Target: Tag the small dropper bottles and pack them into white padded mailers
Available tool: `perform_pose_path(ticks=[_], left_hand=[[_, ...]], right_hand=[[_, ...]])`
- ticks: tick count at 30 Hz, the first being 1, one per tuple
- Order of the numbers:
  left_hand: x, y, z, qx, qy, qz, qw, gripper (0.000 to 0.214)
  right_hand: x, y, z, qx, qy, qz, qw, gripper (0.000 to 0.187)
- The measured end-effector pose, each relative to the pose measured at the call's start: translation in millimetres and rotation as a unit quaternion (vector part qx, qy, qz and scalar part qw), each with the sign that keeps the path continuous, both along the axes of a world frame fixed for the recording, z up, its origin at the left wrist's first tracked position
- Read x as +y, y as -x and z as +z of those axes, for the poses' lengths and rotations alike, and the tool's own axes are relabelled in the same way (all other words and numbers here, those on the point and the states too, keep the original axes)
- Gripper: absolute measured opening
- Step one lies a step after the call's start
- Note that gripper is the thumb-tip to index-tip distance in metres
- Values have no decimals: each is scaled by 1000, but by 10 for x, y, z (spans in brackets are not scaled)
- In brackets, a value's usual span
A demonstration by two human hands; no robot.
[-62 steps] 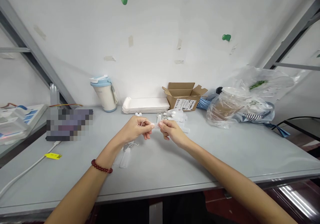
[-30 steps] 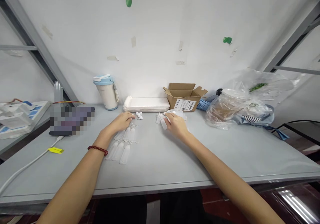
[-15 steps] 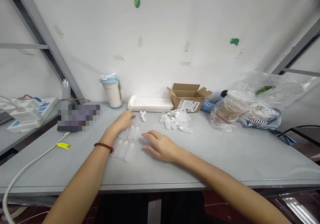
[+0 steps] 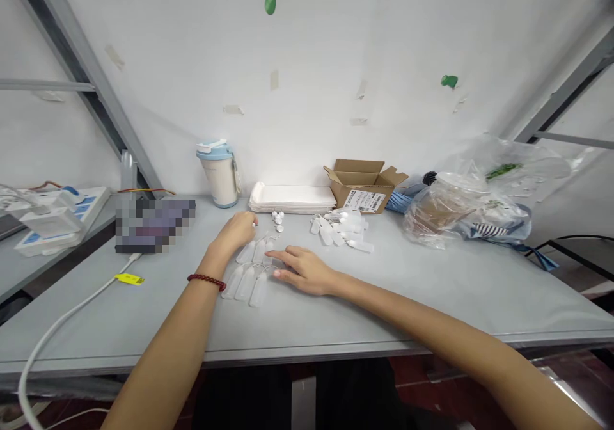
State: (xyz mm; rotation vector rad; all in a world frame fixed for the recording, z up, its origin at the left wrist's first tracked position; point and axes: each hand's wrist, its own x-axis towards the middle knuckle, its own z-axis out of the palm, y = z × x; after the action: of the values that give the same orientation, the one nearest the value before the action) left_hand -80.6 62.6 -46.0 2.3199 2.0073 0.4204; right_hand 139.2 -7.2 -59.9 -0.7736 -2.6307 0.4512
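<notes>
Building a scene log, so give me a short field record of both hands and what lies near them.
left hand: curled on the table, beside the near bottles; grip unclear
right hand: open, flat, fingertips at near bottles
near bottles: lying in rows between the hands
caps: loose, beyond left hand
far bottles: heap before the box

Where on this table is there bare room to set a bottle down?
Widest bare patch: the table right of the right hand, in front of the bagged cups. A narrower one lies between the white cable and the left forearm. Crowded: mid-table, with bottle row, loose caps, bottle pile.
</notes>
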Motion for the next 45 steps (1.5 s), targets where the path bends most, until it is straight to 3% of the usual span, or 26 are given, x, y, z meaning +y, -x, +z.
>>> perform_pose_path(ticks=[6,10,12,16,19,23,29,37,45], left_hand=[[-37,-64,55,-37,-41,6,998,31],[-101,-168,156,-154,-41,2,987,23],[-146,-240,209,-271,-7,-10,962,25],[-263,-390,303,-488,103,-43,866,36],[-355,-478,362,-535,176,-45,825,37],[-435,-580,403,-556,222,-79,797,36],[-463,-690,363,-531,208,-133,811,30],[-455,-661,367,-550,243,-151,784,25],[-517,-656,447,-479,238,-174,827,30]], right_hand=[[49,48,72,-14,19,-8,1000,38],[86,-27,92,-43,4,-21,999,29],[98,-105,62,-39,-5,-34,999,25],[100,-262,-18,45,-40,-53,997,21],[92,-317,-36,138,-29,-74,987,18],[89,-332,-8,196,6,-81,977,11],[42,-344,51,225,46,-72,971,6],[-50,-351,128,241,102,-89,961,7],[-63,-368,166,300,201,-106,927,5]])
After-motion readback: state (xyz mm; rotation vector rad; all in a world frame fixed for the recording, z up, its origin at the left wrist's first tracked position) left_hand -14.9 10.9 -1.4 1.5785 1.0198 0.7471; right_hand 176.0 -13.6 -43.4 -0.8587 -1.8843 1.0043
